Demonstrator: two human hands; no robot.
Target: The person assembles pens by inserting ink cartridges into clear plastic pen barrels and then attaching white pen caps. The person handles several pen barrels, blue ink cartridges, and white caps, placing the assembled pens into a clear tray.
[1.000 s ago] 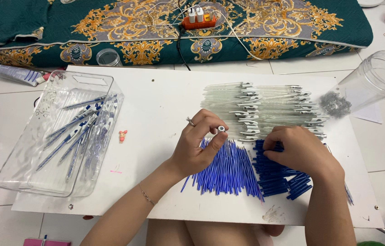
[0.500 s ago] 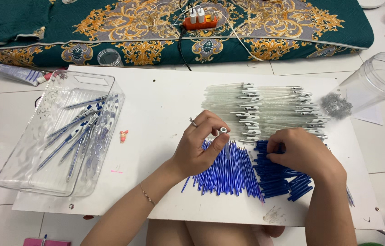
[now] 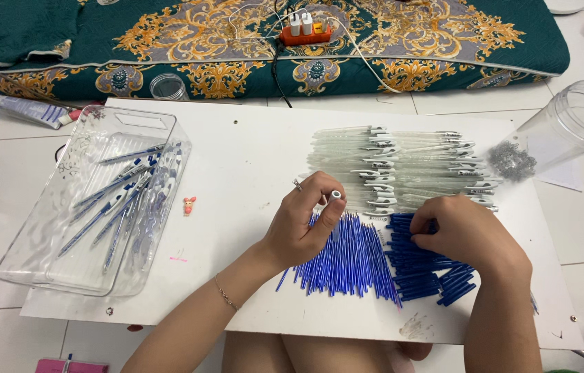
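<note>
You are pinching a clear pen barrel (image 3: 334, 197) upright in your left hand (image 3: 304, 224), fingers closed around it, above the fan of thin blue refills (image 3: 347, 259). Your right hand (image 3: 468, 231) is curling its fingers into the stubby blue grips (image 3: 420, 269); keep picking one only. Glossy translucent barrels (image 3: 402, 169) are lying stacked behind on the white board (image 3: 237, 159)
</note>
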